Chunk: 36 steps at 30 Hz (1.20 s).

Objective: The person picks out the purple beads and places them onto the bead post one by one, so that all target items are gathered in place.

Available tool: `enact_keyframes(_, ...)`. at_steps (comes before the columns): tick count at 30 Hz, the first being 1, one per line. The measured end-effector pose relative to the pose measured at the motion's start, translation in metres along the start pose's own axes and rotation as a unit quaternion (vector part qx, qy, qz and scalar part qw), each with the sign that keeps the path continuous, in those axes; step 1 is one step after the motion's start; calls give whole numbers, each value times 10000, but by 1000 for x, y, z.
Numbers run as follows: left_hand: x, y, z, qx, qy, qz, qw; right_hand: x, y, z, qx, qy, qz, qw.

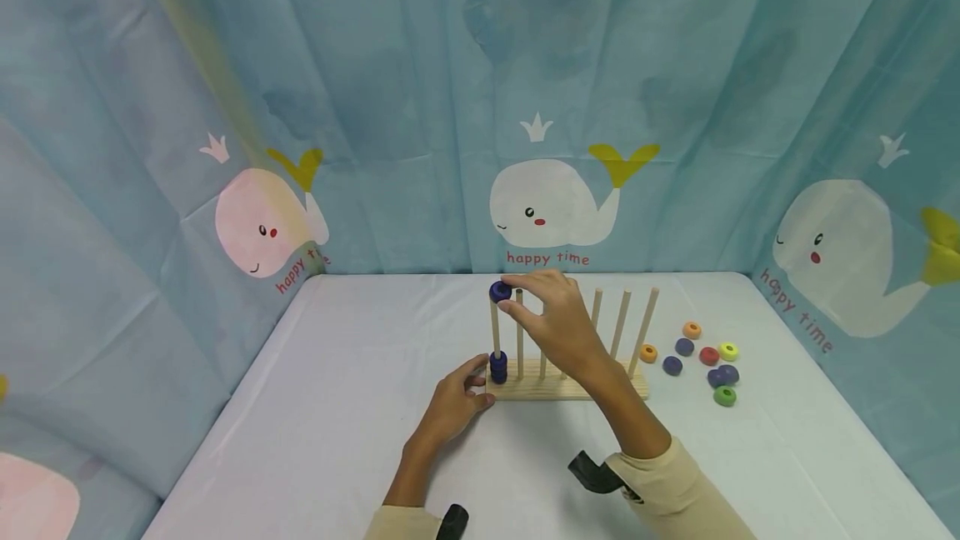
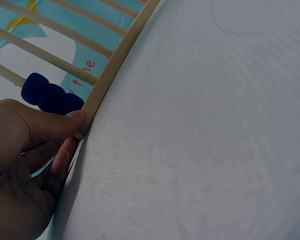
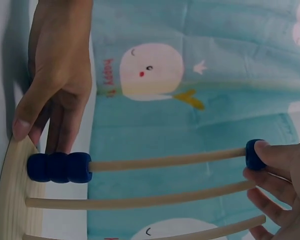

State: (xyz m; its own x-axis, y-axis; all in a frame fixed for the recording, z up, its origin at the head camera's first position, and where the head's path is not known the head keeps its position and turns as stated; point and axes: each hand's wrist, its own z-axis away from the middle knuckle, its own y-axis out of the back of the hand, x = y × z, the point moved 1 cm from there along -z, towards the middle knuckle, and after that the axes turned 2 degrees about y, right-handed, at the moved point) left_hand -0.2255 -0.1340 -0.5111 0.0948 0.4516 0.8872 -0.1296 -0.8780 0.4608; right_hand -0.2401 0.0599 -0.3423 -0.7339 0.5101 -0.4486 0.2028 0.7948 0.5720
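Note:
My right hand (image 1: 558,323) pinches a dark blue bead (image 1: 500,292) between thumb and fingers at the top of the leftmost peg (image 3: 165,162). Lower on that same peg, three blue beads (image 3: 59,167) are stacked against the wooden base (image 1: 555,391). My left hand (image 1: 452,402) grips the left end of the base, thumb in front and fingers behind, as the left wrist view shows. Other upright pegs (image 1: 620,323) stand bare in a row to the right, some partly hidden behind the right hand.
Loose beads lie right of the rack: orange (image 1: 692,330), red (image 1: 709,356), yellow (image 1: 728,351), green (image 1: 724,396) and several purple-blue ones (image 1: 672,366). A white cloth (image 1: 315,407) covers the table. Behind hangs a blue curtain (image 1: 405,107) with whale prints.

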Motion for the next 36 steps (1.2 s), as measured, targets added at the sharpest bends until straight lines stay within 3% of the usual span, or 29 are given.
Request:
enact_keyframes(21,0,1,0,-48,-64,19,10000,3,-9,-5,-199,-52,-215,9996)
enact_keyframes(36,-1,-1,0,39,-43,3,10000,5,0,1,-140,139,-95,9998)
